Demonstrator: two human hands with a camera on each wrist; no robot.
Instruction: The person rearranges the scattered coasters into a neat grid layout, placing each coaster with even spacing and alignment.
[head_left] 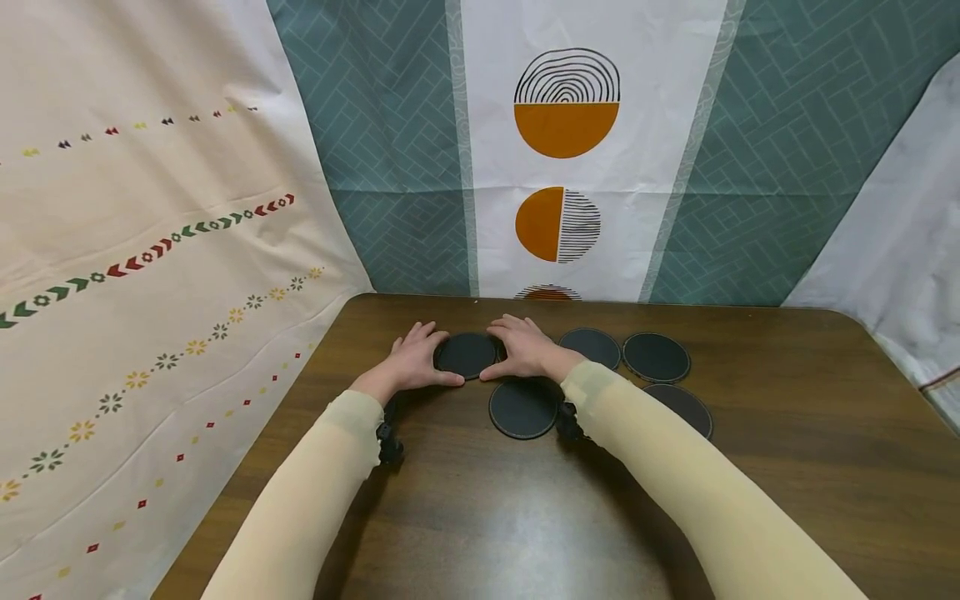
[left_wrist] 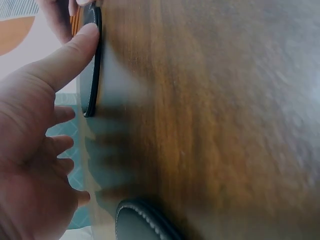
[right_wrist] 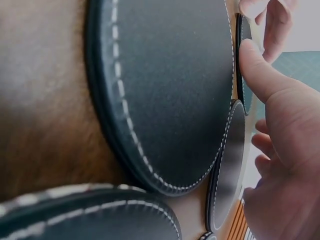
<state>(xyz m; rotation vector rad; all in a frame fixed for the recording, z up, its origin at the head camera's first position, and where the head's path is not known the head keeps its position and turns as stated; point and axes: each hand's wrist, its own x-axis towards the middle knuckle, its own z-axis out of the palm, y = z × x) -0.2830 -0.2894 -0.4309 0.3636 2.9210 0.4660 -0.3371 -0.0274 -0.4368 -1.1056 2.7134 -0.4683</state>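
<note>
A round black coaster with a stitched rim (head_left: 467, 356) lies near the table's back edge, between both hands. My left hand (head_left: 412, 360) curves its thumb and fingers around the left side of the rim. From the other side my right hand (head_left: 525, 346) holds the right part in the same way. In the left wrist view the thumb (left_wrist: 80, 42) touches the coaster's edge (left_wrist: 92, 85); in the right wrist view the other thumb (right_wrist: 250, 57) does likewise. A second black coaster (head_left: 525, 410) lies just in front of the right hand.
To the right of the right hand lie a coaster (head_left: 592, 346), another coaster (head_left: 656, 357), and one partly hidden coaster (head_left: 684, 408) beside the sleeve. Another coaster (left_wrist: 135, 225) shows below the left hand. Patterned cloth (head_left: 397, 167) hangs behind the brown wooden table (head_left: 465, 517).
</note>
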